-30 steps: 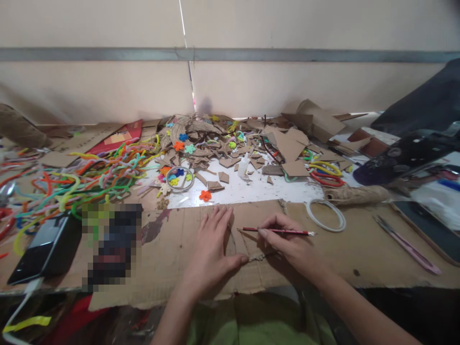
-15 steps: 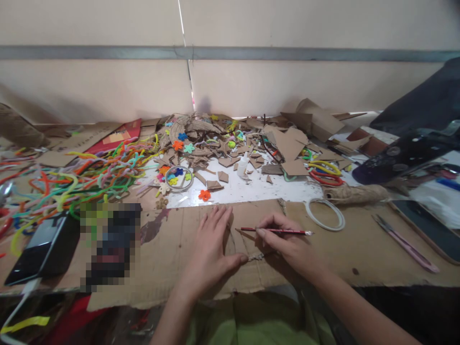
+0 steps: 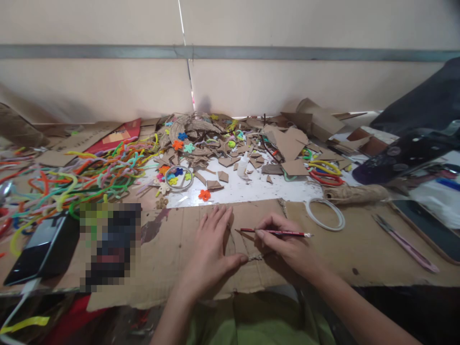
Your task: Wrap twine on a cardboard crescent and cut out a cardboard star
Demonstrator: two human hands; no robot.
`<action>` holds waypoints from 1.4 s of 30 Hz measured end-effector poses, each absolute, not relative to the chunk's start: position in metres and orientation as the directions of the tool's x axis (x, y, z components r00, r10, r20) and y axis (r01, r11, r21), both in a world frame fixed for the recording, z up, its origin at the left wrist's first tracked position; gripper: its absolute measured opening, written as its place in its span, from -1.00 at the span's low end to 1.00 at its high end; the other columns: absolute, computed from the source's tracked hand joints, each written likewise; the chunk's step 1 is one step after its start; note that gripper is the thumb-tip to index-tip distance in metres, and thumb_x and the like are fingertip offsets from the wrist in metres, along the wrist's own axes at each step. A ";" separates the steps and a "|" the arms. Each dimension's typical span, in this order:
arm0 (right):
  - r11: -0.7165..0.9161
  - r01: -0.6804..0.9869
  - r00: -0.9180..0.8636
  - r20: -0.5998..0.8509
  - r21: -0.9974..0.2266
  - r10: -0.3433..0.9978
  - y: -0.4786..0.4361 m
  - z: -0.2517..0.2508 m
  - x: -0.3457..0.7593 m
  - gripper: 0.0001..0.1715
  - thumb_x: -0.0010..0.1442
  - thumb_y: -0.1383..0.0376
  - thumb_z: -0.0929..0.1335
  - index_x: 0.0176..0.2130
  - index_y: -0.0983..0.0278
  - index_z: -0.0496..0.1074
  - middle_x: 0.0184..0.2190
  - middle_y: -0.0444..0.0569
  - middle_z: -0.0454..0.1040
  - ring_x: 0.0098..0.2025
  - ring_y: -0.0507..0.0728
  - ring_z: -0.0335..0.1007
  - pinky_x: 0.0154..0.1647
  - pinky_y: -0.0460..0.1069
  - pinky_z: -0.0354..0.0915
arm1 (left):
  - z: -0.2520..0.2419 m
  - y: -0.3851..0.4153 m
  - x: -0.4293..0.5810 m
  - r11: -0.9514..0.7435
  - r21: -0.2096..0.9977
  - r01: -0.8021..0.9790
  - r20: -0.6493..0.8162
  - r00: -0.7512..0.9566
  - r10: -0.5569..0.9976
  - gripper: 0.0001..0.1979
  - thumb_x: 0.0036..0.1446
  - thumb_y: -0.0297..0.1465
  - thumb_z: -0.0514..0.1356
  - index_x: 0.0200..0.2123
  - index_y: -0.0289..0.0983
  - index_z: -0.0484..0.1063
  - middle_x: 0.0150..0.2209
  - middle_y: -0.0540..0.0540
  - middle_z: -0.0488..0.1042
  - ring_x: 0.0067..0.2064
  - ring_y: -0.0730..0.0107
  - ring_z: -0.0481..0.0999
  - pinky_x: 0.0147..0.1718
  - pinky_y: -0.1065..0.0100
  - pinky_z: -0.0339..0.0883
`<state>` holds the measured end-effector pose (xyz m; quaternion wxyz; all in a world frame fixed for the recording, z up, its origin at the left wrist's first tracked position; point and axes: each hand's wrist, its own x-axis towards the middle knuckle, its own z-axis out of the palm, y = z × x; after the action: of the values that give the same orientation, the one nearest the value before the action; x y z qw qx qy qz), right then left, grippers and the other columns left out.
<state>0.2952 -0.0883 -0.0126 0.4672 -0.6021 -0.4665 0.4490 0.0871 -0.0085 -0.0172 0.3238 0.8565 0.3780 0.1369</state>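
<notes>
I'm seeing the left hand (image 3: 210, 251) and right hand (image 3: 287, 244) both bare, forearms (image 3: 345, 306) uncovered to the frame edge, and light green cloth (image 3: 251, 321) across the lap.

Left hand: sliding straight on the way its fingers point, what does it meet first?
The left hand would leave the cardboard sheet, cross white tabletop, then probably meet the small white bottle; depth is unclear.
</notes>
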 end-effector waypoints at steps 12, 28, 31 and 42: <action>-0.106 0.154 0.172 -0.079 -0.982 0.982 -0.090 -0.023 0.299 -0.85 0.32 0.25 0.38 -0.33 0.20 0.42 -0.43 -0.11 0.48 -0.39 0.08 0.33 -0.38 -0.03 0.23 | -0.019 -0.009 0.087 -0.511 0.653 0.559 -0.010 0.681 0.732 0.00 0.07 -0.26 0.42 0.49 -0.16 0.01 0.53 -0.22 -0.02 0.54 -0.02 -0.12 0.46 -0.13 -0.18; -0.108 0.102 0.216 -0.084 -0.989 0.973 -0.092 -0.029 0.303 -0.88 0.32 0.27 0.39 -0.29 0.22 0.42 -0.43 -0.10 0.50 -0.41 0.06 0.33 -0.42 -0.06 0.22 | -0.014 -0.009 0.089 -0.500 0.647 0.575 -0.022 0.670 0.742 -0.02 0.06 -0.30 0.42 0.47 -0.19 0.05 0.52 -0.24 0.02 0.53 -0.02 -0.07 0.46 -0.16 -0.15; -0.114 0.084 0.219 -0.094 -0.990 0.971 -0.092 -0.030 0.303 -0.89 0.32 0.28 0.39 -0.29 0.23 0.43 -0.43 -0.11 0.49 -0.42 0.05 0.31 -0.44 -0.07 0.19 | -0.015 -0.008 0.089 -0.512 0.641 0.571 -0.008 0.672 0.740 -0.02 0.05 -0.29 0.42 0.47 -0.18 0.06 0.51 -0.24 0.04 0.53 -0.03 -0.05 0.46 -0.18 -0.15; -0.146 -0.023 0.230 -0.148 -0.989 0.962 -0.093 -0.027 0.304 -0.81 0.32 0.19 0.41 -0.30 0.22 0.40 -0.50 -0.16 0.45 -0.50 0.01 0.23 -0.51 -0.10 0.13 | -0.017 -0.009 0.088 -0.527 0.624 0.578 0.001 0.673 0.739 -0.03 0.07 -0.25 0.41 0.47 -0.18 0.06 0.51 -0.23 0.04 0.53 0.00 -0.06 0.46 -0.15 -0.14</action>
<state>0.3041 -0.0925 -0.0267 0.5177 -0.5890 -0.3985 0.4757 0.0880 -0.0086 -0.0169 0.3022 0.8633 0.3813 0.1339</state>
